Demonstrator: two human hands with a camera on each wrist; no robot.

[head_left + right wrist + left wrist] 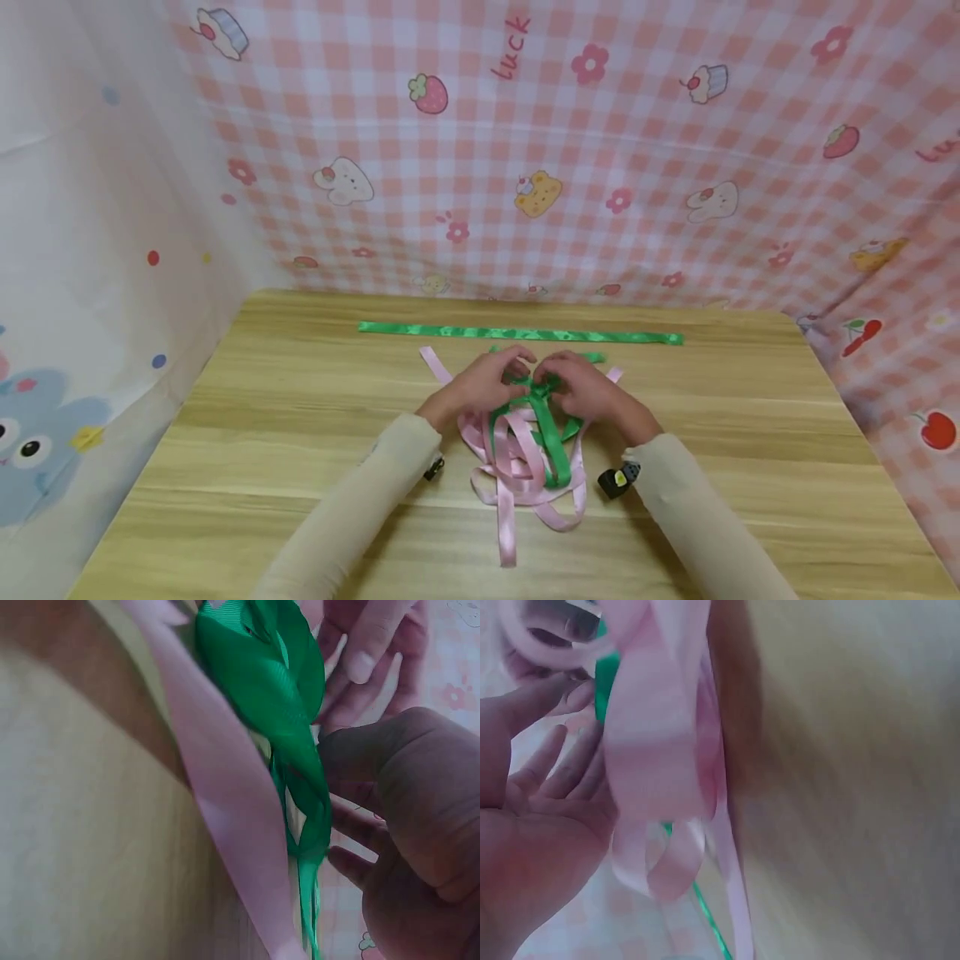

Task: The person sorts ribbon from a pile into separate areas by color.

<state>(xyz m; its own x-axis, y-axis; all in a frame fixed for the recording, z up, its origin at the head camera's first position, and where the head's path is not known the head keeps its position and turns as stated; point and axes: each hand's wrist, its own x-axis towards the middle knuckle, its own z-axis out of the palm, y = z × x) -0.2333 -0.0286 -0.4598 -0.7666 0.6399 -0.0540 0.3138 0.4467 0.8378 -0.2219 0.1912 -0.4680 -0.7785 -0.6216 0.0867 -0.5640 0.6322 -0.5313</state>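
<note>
A tangle of green ribbon (pixel 551 446) lies over looped pink ribbon (pixel 506 525) near the middle of the table. At the knotted top of the green ribbon, my left hand (pixel 491 382) and right hand (pixel 581 387) face each other, fingers bent and tips close together. In the right wrist view, the thumb of my right hand (pixel 420 802) pinches the edge of the twisted green ribbon (pixel 262 690). My left hand (pixel 551 780) holds the green ribbon (pixel 604 682) behind a broad pink loop (pixel 656 735), which hides part of its fingers.
A separate green ribbon strip (pixel 521 333) lies straight across the back of the wooden table (pixel 262 433). Pink ends stick out beyond both hands. A checked cloth (pixel 480 133) hangs behind the table, and a white printed cloth (pixel 90 208) hangs at left.
</note>
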